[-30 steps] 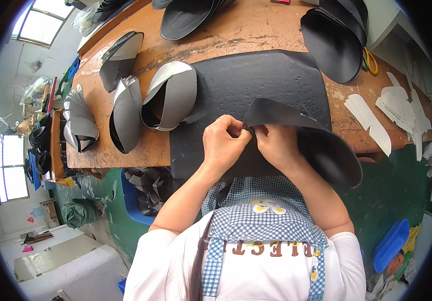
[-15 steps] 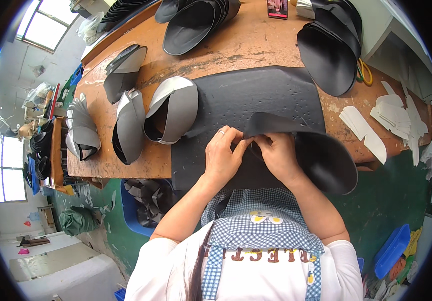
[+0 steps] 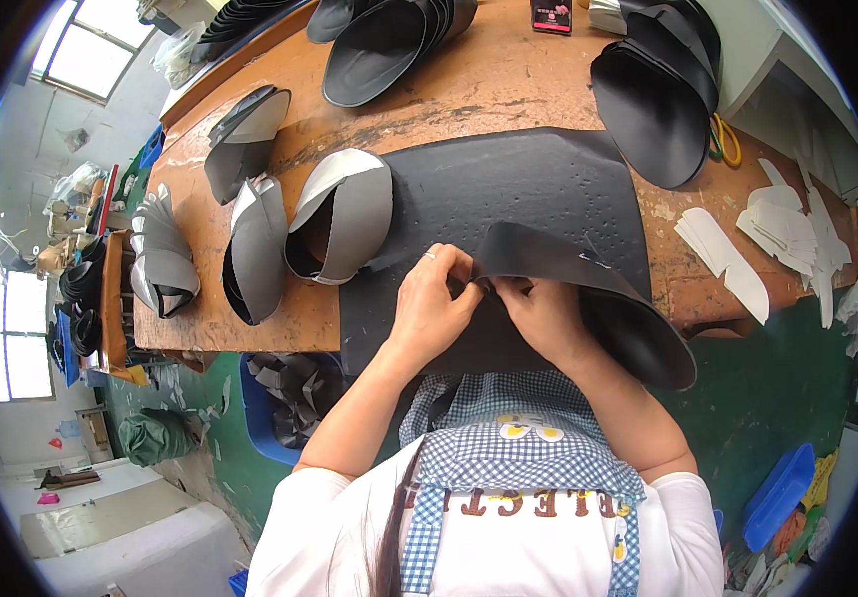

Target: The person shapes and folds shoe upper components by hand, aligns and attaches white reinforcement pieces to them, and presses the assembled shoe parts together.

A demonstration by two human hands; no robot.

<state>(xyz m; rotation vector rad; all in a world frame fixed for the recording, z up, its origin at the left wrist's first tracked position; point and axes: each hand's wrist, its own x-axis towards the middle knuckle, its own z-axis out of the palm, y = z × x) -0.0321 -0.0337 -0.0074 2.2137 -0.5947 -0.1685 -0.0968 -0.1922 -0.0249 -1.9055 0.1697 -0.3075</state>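
A black, leather-like shoe upper is bent into a loop, its wide rounded end hanging past the table's front edge on the right. My left hand pinches the upper's near edge between thumb and fingers. Close beside it, my right hand grips the same edge, fingertips nearly meeting the left ones. What lies between the fingertips is too small to make out. Under both hands spreads a black mat with small holes. Left of the mat stand grey-lined uppers, curled and upright.
Stacked black uppers stand at the back, and another stack at the back right. Yellow-handled scissors and white cut pieces lie on the right. A blue bin of dark scraps sits below the table's front edge.
Both hands have shifted slightly left with the upper. Its strip now stands higher and more open, and its rounded end has swung a little left.
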